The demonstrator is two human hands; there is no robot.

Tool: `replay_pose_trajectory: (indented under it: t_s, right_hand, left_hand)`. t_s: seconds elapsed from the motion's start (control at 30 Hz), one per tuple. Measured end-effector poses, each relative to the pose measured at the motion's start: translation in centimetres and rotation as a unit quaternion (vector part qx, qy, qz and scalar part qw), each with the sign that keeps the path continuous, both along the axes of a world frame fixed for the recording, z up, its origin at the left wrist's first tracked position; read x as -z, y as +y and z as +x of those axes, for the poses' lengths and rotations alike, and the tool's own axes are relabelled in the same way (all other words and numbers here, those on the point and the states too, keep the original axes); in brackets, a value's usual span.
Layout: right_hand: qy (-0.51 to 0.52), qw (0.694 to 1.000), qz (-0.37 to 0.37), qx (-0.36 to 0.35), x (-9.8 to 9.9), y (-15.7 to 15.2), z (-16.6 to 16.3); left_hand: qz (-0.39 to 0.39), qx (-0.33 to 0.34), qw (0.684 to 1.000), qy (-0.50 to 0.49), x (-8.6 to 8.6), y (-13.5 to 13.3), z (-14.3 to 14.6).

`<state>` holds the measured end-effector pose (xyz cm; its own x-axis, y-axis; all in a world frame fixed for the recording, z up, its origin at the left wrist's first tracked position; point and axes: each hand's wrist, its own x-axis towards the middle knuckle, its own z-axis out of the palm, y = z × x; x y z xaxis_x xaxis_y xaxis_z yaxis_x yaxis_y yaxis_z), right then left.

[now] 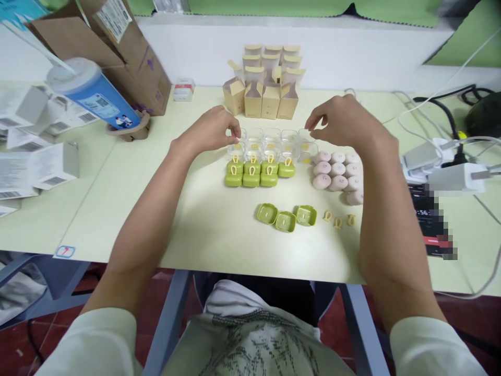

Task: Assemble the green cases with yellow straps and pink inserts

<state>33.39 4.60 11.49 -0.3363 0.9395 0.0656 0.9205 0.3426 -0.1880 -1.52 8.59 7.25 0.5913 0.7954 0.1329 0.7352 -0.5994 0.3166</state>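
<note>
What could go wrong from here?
1. Left hand and right hand are at either end of the packed clear cups; a nudge might push them into the green cases in front.
2. Right arm appears close beside the rounded pink pieces; a sweep could scatter them.
3. Loose yellow loops are small, so probably easy to knock away.

Both arms (146, 209) reach forward, left hand (214, 129) and right hand (341, 121) apart, fingers (234, 124) curled toward thumbs (315, 134).

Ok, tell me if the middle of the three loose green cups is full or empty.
Empty. The middle green cup sits open side up, showing its bare floor with only a small pale mark.
</note>
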Motion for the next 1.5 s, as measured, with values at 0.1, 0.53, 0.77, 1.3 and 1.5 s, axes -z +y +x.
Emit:
replay_pose_trajectory:
  t_s: [0.1,0.53,0.77,1.3,1.5]
  right_hand:
    - [-0.023,0.997,-0.068,0.014,0.6,0.1,0.2]
    - [-0.030,0.997,-0.071,0.004,3.1,1.2,0.2]
    - [-0.039,0.995,-0.095,0.015,2.3,0.6,-0.5]
    - [0.006,1.000,0.024,-0.020,-0.7,-1.5,-1.3]
    - [0.035,0.998,0.022,-0.057,-0.8,-2.0,-2.0]
  left_hand:
    - [-0.005,0.003,1.000,0.004,0.0,-0.1,0.2]
    - [0.009,-0.001,1.000,0.017,0.6,-0.1,0.8]
    - [-0.006,-0.004,1.000,0.009,0.6,-0.1,0.9]
    - [0.012,0.001,1.000,-0.007,-0.8,0.0,0.1]
    - [0.033,0.026,0.997,-0.068,-2.7,-2.2,1.2]
